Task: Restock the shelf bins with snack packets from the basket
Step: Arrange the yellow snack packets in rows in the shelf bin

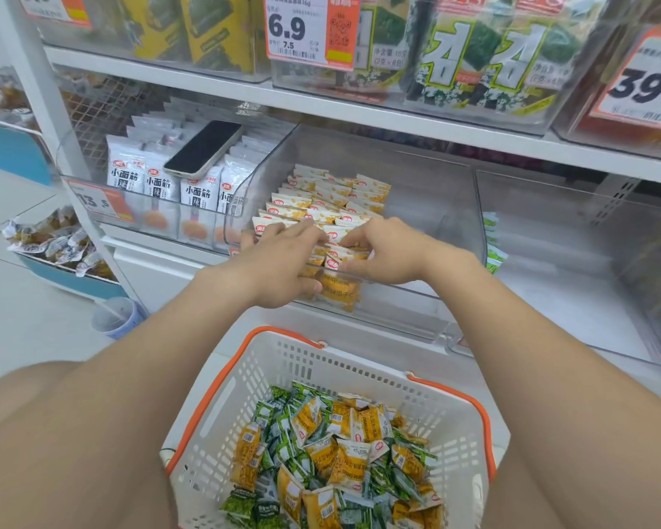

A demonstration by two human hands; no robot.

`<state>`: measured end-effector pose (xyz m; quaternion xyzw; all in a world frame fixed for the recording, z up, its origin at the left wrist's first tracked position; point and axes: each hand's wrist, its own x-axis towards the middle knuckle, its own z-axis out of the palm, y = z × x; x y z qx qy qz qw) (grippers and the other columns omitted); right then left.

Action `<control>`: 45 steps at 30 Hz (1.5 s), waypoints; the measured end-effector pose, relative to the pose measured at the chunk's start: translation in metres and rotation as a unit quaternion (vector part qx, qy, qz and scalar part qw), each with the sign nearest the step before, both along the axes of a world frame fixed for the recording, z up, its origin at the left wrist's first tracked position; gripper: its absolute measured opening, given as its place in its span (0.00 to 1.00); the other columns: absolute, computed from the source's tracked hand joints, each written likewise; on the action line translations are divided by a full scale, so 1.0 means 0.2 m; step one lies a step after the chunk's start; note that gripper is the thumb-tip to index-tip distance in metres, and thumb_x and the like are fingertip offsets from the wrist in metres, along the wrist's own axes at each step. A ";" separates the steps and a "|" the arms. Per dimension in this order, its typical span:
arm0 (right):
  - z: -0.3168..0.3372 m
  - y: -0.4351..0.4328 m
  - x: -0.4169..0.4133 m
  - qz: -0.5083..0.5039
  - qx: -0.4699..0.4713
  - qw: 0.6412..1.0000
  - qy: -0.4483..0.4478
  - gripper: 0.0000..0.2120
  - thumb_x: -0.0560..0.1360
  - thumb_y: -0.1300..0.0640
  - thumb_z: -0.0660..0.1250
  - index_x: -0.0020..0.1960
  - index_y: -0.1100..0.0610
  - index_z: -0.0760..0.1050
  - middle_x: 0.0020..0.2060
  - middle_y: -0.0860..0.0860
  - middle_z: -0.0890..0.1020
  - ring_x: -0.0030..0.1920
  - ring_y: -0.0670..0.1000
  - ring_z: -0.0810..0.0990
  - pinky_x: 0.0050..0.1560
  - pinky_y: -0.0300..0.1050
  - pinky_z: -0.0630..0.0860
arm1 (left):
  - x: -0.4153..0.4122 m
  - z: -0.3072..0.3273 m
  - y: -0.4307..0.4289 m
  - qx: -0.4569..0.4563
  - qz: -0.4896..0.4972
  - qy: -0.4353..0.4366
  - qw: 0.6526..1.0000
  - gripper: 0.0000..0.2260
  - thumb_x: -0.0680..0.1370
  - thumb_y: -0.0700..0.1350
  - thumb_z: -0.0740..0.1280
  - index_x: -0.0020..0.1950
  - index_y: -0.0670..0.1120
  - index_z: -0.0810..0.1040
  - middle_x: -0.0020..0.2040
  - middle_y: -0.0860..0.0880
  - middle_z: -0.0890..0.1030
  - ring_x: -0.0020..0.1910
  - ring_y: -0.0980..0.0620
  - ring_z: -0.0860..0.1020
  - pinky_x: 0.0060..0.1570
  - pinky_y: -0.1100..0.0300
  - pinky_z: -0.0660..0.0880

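A clear shelf bin holds rows of small yellow-and-white snack packets along its left side. Both hands reach over its front wall. My left hand lies on the front packets with its fingers spread over them and its thumb on the outside of the wall. My right hand has its fingers curled down onto the front packets. Below, a white basket with orange handles holds several yellow and green packets.
To the left, a bin of white packets carries a black phone on top. To the right stands a clear bin with green packets at its left edge. A plastic cup stands on the floor.
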<state>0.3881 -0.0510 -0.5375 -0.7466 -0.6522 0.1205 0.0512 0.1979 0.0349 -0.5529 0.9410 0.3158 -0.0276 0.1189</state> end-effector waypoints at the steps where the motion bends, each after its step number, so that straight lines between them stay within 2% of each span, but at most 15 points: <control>1: 0.01 -0.01 -0.01 -0.020 0.007 1.000 0.019 0.24 0.81 0.41 0.66 0.72 0.53 0.77 0.66 0.51 0.81 0.68 0.55 0.75 0.62 0.45 0.70 | -0.01 0.00 -0.01 0.013 0.005 -0.010 1.000 0.32 0.78 0.58 0.73 0.77 0.57 0.61 0.81 0.55 0.58 0.79 0.42 0.57 0.73 0.35 0.58; 3: 0.04 -0.05 -0.03 -0.055 0.075 0.996 0.014 0.19 0.83 0.47 0.62 0.70 0.54 0.78 0.61 0.54 0.83 0.66 0.58 0.77 0.63 0.48 0.73 | -0.02 0.01 -0.03 0.059 0.014 -0.047 0.997 0.32 0.73 0.57 0.76 0.72 0.55 0.65 0.73 0.50 0.66 0.73 0.42 0.63 0.68 0.40 0.64; 6: 0.09 -0.15 -0.13 -0.080 0.216 0.973 0.019 0.16 0.75 0.55 0.59 0.55 0.52 0.82 0.43 0.52 0.85 0.50 0.57 0.82 0.52 0.52 0.80 | -0.04 0.03 -0.09 0.115 0.048 -0.180 0.976 0.18 0.72 0.50 0.75 0.56 0.52 0.70 0.54 0.50 0.74 0.55 0.43 0.72 0.49 0.49 0.71; 9: 0.12 -0.29 -0.27 -0.026 0.192 0.981 0.007 0.12 0.67 0.54 0.58 0.39 0.52 0.80 0.34 0.49 0.82 0.39 0.55 0.81 0.42 0.50 0.81 | -0.07 0.01 -0.17 0.080 0.098 -0.192 0.973 0.09 0.71 0.50 0.72 0.40 0.52 0.72 0.39 0.52 0.78 0.44 0.44 0.75 0.39 0.53 0.71; 12: 0.00 -0.43 -0.37 0.038 0.014 0.998 -0.048 0.08 0.71 0.55 0.61 0.40 0.54 0.78 0.36 0.53 0.81 0.38 0.57 0.80 0.37 0.50 0.81 | -0.09 -0.09 -0.22 -0.002 0.044 0.018 0.999 0.10 0.71 0.54 0.75 0.40 0.52 0.77 0.43 0.52 0.80 0.47 0.46 0.80 0.45 0.54 0.78; 15: -0.19 -0.52 -0.42 0.096 -0.143 0.980 -0.102 0.09 0.76 0.58 0.62 0.37 0.55 0.70 0.35 0.53 0.73 0.32 0.54 0.73 0.30 0.44 0.71 | -0.07 -0.28 -0.26 -0.060 -0.019 0.196 0.979 0.08 0.76 0.54 0.73 0.50 0.51 0.80 0.49 0.51 0.80 0.51 0.47 0.81 0.48 0.53 0.79; 19: -0.43 -0.55 -0.45 0.131 -0.203 0.961 -0.136 0.12 0.78 0.62 0.61 0.37 0.54 0.66 0.35 0.52 0.70 0.31 0.51 0.70 0.28 0.43 0.65 | -0.04 -0.62 -0.28 -0.104 -0.035 0.293 0.950 0.09 0.79 0.43 0.68 0.39 0.46 0.74 0.38 0.48 0.77 0.35 0.48 0.76 0.40 0.54 0.75; 23: -0.56 -0.53 -0.47 0.163 -0.218 0.952 -0.142 0.06 0.79 0.62 0.61 0.48 0.58 0.76 0.37 0.52 0.71 0.31 0.52 0.72 0.28 0.44 0.67 | -0.13 -0.94 -0.28 -0.086 0.024 0.302 0.949 0.03 0.82 0.39 0.63 0.53 0.44 0.76 0.43 0.47 0.74 0.40 0.48 0.76 0.42 0.55 0.74; 27: -0.62 -0.48 -0.50 0.179 -0.226 0.949 -0.128 0.06 0.79 0.64 0.61 0.48 0.57 0.75 0.39 0.52 0.74 0.31 0.51 0.71 0.27 0.44 0.65 | -0.30 -1.28 -0.27 -0.089 0.067 0.319 0.941 0.11 0.81 0.36 0.63 0.62 0.42 0.76 0.48 0.46 0.78 0.50 0.45 0.81 0.48 0.53 0.80; 30: -0.65 -0.45 -0.53 0.187 -0.231 0.946 -0.128 0.12 0.79 0.66 0.61 0.39 0.55 0.67 0.37 0.52 0.72 0.31 0.51 0.71 0.27 0.44 0.65 | -0.39 -1.48 -0.24 -0.112 0.060 0.348 0.929 0.26 0.80 0.35 0.64 0.77 0.46 0.67 0.72 0.45 0.72 0.69 0.43 0.76 0.60 0.47 0.79; 32: -0.66 -0.43 -0.53 0.192 -0.232 0.945 -0.127 0.13 0.78 0.66 0.62 0.38 0.54 0.65 0.37 0.52 0.72 0.31 0.52 0.71 0.27 0.44 0.67 | -0.40 -1.55 -0.23 -0.127 0.058 0.353 0.925 0.30 0.80 0.35 0.65 0.81 0.48 0.62 0.78 0.46 0.65 0.73 0.42 0.72 0.63 0.47 0.77; 35: -0.67 -0.41 -0.55 0.206 -0.241 0.939 -0.131 0.11 0.79 0.66 0.62 0.40 0.54 0.68 0.37 0.52 0.73 0.31 0.51 0.72 0.27 0.44 0.67 | -0.38 -1.56 -0.24 -0.093 0.046 0.341 0.934 0.21 0.80 0.35 0.65 0.73 0.45 0.71 0.65 0.43 0.78 0.62 0.42 0.80 0.56 0.49 0.80; 39: -0.65 -0.40 -0.57 0.215 -0.241 0.938 -0.127 0.06 0.79 0.65 0.62 0.47 0.55 0.73 0.37 0.51 0.73 0.31 0.51 0.72 0.28 0.44 0.67 | -0.37 -1.54 -0.25 -0.045 0.048 0.342 0.937 0.14 0.78 0.31 0.65 0.61 0.44 0.78 0.57 0.44 0.82 0.56 0.42 0.82 0.51 0.50 0.80; 42: -0.61 -0.41 -0.56 0.217 -0.239 0.939 -0.123 0.05 0.80 0.64 0.61 0.49 0.55 0.72 0.39 0.52 0.72 0.33 0.52 0.73 0.29 0.45 0.67 | -0.40 -1.51 -0.22 -0.055 0.055 0.282 0.956 0.07 0.78 0.36 0.65 0.52 0.48 0.76 0.52 0.45 0.82 0.51 0.42 0.81 0.51 0.49 0.81; 45: -0.56 -0.42 -0.55 0.207 -0.232 0.942 -0.128 0.05 0.80 0.64 0.61 0.51 0.56 0.74 0.41 0.52 0.72 0.34 0.52 0.74 0.29 0.45 0.66 | -0.38 -1.44 -0.18 -0.162 0.072 0.170 0.969 0.07 0.81 0.45 0.64 0.45 0.53 0.69 0.47 0.48 0.80 0.48 0.43 0.78 0.50 0.49 0.78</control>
